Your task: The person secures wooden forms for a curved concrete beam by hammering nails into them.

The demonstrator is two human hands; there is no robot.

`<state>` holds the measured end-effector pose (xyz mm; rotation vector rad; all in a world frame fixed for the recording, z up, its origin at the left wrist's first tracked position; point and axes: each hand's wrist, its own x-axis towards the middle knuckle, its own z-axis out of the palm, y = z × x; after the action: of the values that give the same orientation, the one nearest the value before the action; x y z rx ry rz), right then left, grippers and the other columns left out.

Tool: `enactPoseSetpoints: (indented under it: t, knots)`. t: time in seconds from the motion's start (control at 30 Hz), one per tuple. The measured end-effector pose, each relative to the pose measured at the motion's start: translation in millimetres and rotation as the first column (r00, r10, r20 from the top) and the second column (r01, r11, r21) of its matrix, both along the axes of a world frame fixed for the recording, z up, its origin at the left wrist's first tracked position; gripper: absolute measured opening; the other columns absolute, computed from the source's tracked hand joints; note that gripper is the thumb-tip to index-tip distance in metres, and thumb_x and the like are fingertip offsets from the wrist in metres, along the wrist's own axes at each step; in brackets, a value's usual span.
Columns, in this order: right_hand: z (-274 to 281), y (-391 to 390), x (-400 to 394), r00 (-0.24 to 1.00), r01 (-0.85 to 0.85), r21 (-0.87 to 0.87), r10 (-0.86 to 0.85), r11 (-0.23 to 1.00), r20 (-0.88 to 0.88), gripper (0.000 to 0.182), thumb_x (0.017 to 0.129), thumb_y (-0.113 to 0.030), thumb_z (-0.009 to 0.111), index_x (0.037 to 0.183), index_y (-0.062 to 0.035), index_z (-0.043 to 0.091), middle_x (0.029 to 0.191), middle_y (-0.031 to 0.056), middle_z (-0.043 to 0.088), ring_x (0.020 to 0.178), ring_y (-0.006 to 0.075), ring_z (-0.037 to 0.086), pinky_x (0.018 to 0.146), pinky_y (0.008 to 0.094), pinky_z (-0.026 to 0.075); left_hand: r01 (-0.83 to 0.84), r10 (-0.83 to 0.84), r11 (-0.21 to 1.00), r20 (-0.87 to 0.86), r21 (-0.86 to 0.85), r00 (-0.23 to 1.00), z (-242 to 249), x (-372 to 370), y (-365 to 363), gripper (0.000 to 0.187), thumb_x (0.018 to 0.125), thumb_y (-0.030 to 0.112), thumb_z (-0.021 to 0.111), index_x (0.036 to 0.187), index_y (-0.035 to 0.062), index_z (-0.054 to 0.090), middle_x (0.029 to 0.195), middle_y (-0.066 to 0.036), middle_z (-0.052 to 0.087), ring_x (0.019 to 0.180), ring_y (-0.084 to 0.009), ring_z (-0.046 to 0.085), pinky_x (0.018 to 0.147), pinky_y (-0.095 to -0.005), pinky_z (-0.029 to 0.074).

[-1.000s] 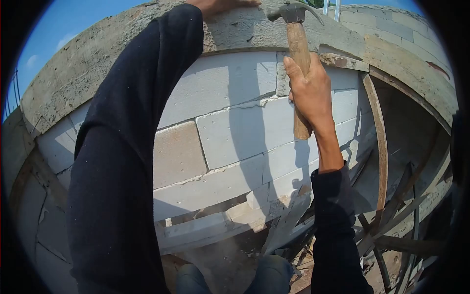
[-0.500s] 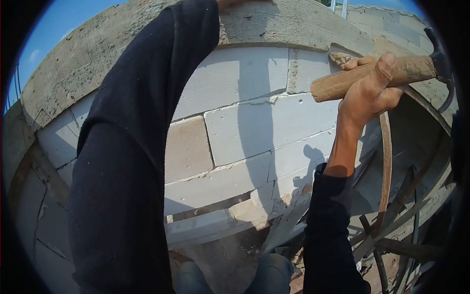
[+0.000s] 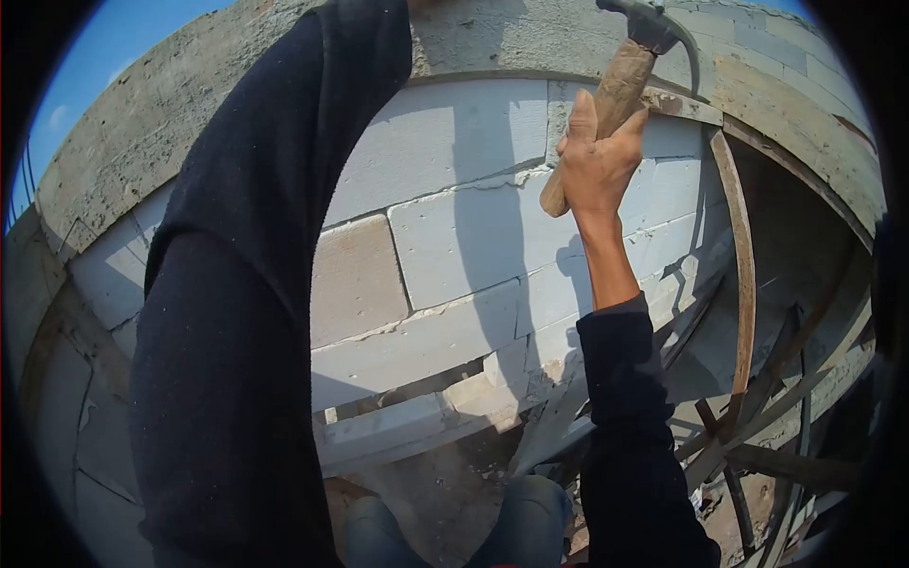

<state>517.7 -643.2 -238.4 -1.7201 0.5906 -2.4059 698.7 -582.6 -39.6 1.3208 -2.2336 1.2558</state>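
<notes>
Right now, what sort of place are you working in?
Most likely an outdoor building site. An unfinished block wall with rough mortar joints sits under a raw concrete beam, loose timber pieces lie below, and blue sky shows above. The right hand grips a wooden-handled hammer.

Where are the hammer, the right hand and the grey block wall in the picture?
hammer point(image 3: 620, 80): head view, on the wooden handle above the fist.
right hand point(image 3: 597, 166): head view, on the back of the hand.
block wall point(image 3: 464, 237): head view, on a pale block.
</notes>
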Motion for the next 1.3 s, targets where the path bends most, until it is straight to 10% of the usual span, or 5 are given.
enactPoseSetpoints:
  t: [0.07, 0.3, 0.83, 1.03, 1.3]
  knots:
    - [-13, 12, -12, 0.833, 0.116, 0.375, 0.116, 0.92, -0.541, 0.042, 0.09, -0.037, 0.059, 0.097, 0.0033, 0.047, 0.07, 0.0229, 0.062, 0.061, 0.0368, 0.065, 0.064, 0.0416, 0.053, -0.012, 0.012, 1.0, 0.013, -0.006, 1.0, -1, -3, 1, 0.041, 0.098, 0.023, 0.039, 0.136, 0.008, 0.038, 0.109, -0.021, 0.055, 0.101, -0.0366, 0.051, 0.089, -0.0444, 0.039]
    - [20, 22, -18, 0.851, -0.182, -0.261, 0.285, 0.948, 0.442, 0.04, 0.095, -0.035, 0.055, 0.093, 0.0033, 0.044, 0.063, 0.013, 0.059, 0.05, 0.0156, 0.058, 0.05, 0.0313, 0.051, -0.031, 0.03, 0.998, -0.017, -0.052, 0.999, 1, -4, 7, 0.04, 0.098, 0.022, 0.038, 0.135, 0.0075, 0.038, 0.105, -0.021, 0.059, 0.096, -0.0365, 0.056, 0.086, -0.044, 0.042]
    - [-59, 70, -53, 0.888, -0.365, 0.522, 0.457, 0.771, -0.054, 0.039, 0.092, -0.035, 0.059, 0.092, 0.0009, 0.044, 0.059, 0.0099, 0.055, 0.045, 0.02, 0.059, 0.042, 0.0322, 0.049, -0.5, 0.439, 0.856, -0.323, -0.135, 0.839, 26, -53, 11, 0.037, 0.099, 0.018, 0.036, 0.133, 0.0065, 0.04, 0.094, -0.023, 0.066, 0.086, -0.0363, 0.066, 0.079, -0.043, 0.051]
    - [-76, 87, -73, 0.892, -0.343, 0.546, 0.447, 0.764, -0.066, 0.035, 0.092, -0.034, 0.061, 0.091, -0.0029, 0.046, 0.059, 0.0034, 0.049, 0.044, 0.0121, 0.051, 0.04, 0.0277, 0.045, 0.285, -0.585, 0.644, -0.218, -0.709, 0.781, 25, 9, -2, 0.031, 0.099, 0.016, 0.042, 0.129, 0.0159, 0.047, 0.093, -0.012, 0.071, 0.079, -0.0258, 0.071, 0.061, -0.0396, 0.055]
    - [-118, 83, -75, 0.908, -0.297, 0.555, 0.41, 0.777, -0.088, 0.028, 0.094, -0.028, 0.058, 0.094, -0.0028, 0.046, 0.062, 0.0042, 0.048, 0.045, 0.0113, 0.049, 0.039, 0.0263, 0.042, -0.275, 0.017, 0.593, -0.33, -0.757, 0.944, 1, 170, 187, 0.031, 0.093, 0.008, 0.042, 0.122, 0.0141, 0.051, 0.097, -0.009, 0.071, 0.09, -0.0313, 0.067, 0.102, -0.0489, 0.035]
